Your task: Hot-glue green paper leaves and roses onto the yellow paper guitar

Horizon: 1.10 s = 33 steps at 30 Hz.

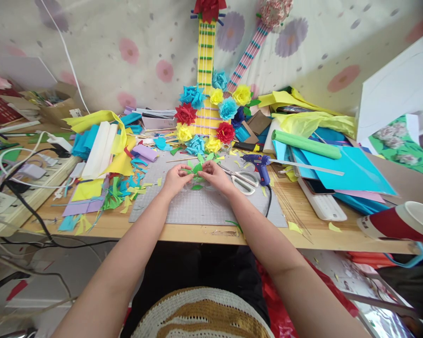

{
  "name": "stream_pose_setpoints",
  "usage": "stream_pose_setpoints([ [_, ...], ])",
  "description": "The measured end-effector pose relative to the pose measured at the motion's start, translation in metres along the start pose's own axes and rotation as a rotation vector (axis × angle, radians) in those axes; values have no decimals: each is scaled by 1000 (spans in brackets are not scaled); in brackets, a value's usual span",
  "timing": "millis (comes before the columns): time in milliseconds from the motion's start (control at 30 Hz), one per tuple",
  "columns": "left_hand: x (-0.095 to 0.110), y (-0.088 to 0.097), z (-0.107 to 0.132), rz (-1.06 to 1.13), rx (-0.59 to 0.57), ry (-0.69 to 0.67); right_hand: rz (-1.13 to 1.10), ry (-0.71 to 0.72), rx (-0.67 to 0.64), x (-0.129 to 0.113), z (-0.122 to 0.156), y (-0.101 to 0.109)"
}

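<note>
1. head view, the hands: i see the left hand [178, 179] with thumb and fingertips pinched on a cluster of green leaves [197, 166]. the right hand [214, 175] grips the same cluster from the other side, fingers curled in. i cannot tell how the leaves are joined.
2. head view, where the cluster is: i have it between the two hands, over the far half of a grey cutting mat [150, 212]. a loose leaf [196, 187] shows just below it.
3. head view, right side: i see white-handled scissors [246, 180] near the right hand, then a blue glue gun [261, 165], its black cord dropping across the mat. farther right are blue sheets [354, 171], a green roll [306, 144] and a tilted red-and-white cup [387, 222].
4. head view, left side: i find coloured paper scraps [116, 193] heaped beside the mat.
5. head view, behind: a yellow guitar shape [205, 61] leans on the wall, with paper flowers [228, 109] around its lower part.
</note>
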<state>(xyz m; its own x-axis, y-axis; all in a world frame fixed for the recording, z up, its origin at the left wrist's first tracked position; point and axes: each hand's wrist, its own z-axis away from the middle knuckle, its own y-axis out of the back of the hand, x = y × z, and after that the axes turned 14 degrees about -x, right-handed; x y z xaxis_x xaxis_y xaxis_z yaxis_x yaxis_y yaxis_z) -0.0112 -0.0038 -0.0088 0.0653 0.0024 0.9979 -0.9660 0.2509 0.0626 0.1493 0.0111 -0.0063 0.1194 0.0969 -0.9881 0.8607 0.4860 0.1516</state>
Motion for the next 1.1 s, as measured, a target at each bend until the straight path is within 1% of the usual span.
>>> stream_pose_setpoints([
  [333, -1, 0, 1, 6, 2, -4, -37, 31, 8, 1, -1, 0],
  [767, -1, 1, 0, -11, 8, -14, -42, 19, -1, 4, -2, 1],
  [1100, -1, 1, -1, 21, 37, -19, -46, -5, -1, -2, 2, 2],
])
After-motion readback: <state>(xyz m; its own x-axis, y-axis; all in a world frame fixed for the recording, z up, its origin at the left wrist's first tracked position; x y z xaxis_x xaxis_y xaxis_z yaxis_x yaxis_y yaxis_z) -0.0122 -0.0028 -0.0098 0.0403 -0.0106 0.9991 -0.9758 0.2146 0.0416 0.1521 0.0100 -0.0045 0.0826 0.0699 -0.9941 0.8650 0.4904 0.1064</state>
